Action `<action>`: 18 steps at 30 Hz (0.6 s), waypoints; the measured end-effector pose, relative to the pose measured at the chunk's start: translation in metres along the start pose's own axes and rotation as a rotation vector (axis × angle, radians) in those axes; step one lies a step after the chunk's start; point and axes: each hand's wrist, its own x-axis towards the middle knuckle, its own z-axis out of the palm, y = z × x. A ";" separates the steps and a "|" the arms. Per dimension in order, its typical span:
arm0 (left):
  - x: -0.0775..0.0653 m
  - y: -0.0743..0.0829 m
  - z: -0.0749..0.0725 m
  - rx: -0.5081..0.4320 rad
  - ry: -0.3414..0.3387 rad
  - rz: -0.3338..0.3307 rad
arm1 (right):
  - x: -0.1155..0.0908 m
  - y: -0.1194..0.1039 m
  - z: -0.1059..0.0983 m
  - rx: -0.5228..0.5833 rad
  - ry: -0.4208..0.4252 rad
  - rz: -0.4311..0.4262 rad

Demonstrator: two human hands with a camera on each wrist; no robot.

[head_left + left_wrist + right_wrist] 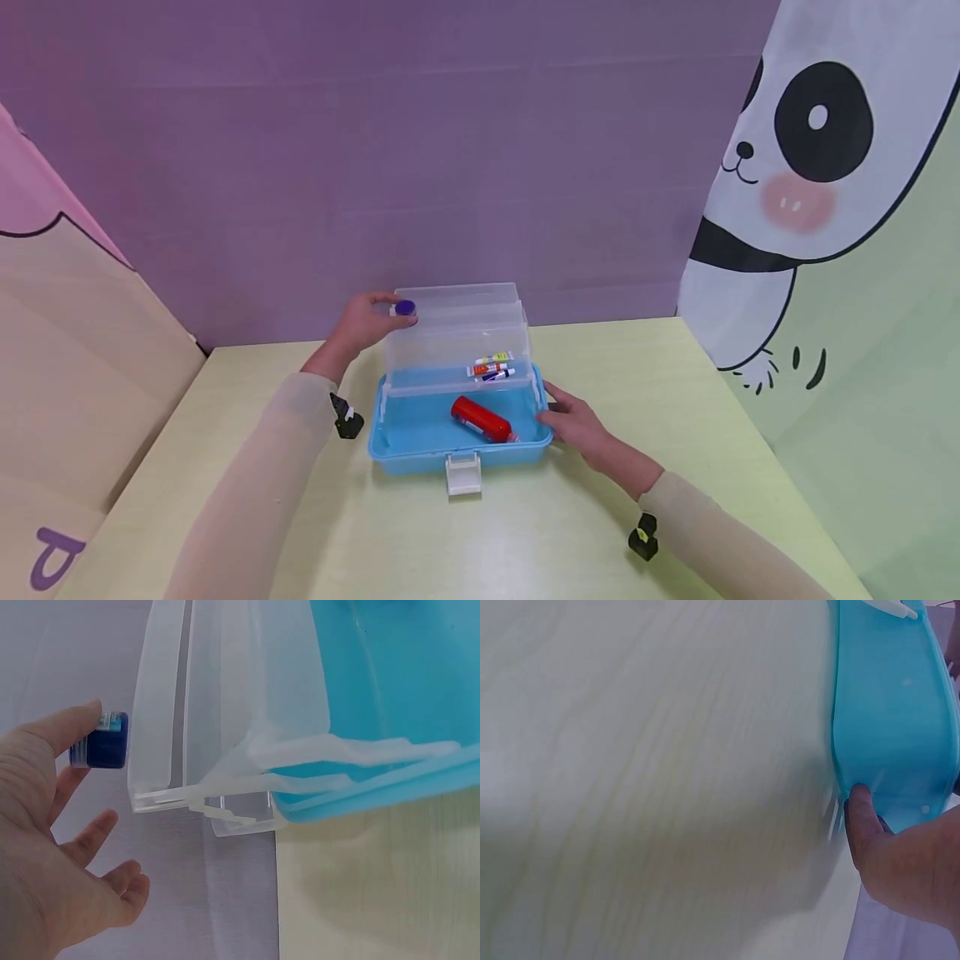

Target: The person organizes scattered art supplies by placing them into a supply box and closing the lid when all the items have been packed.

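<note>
My left hand (365, 322) pinches a small dark blue jar (406, 308) between thumb and finger, over the left end of the top clear tray. In the left wrist view the jar (108, 742) shows a label, and the other fingers are loosely bent. The light blue storage box (420, 460) stands unlatched with its clear fold-out trays (457, 338) raised at the back. At its right end my right hand (576, 422) grips the wall, thumb over the rim (866, 825). A red bottle (482, 418) lies in the box's bottom.
Several small paint tubes (491, 367) lie in the lower clear tray. A white latch (463, 475) hangs at the box's front. The pale wooden table (375, 542) ends at a purple backdrop (450, 167), close behind the trays.
</note>
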 end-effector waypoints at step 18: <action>0.001 -0.015 -0.006 -0.034 0.048 -0.011 | -0.001 0.001 -0.001 0.021 -0.010 -0.012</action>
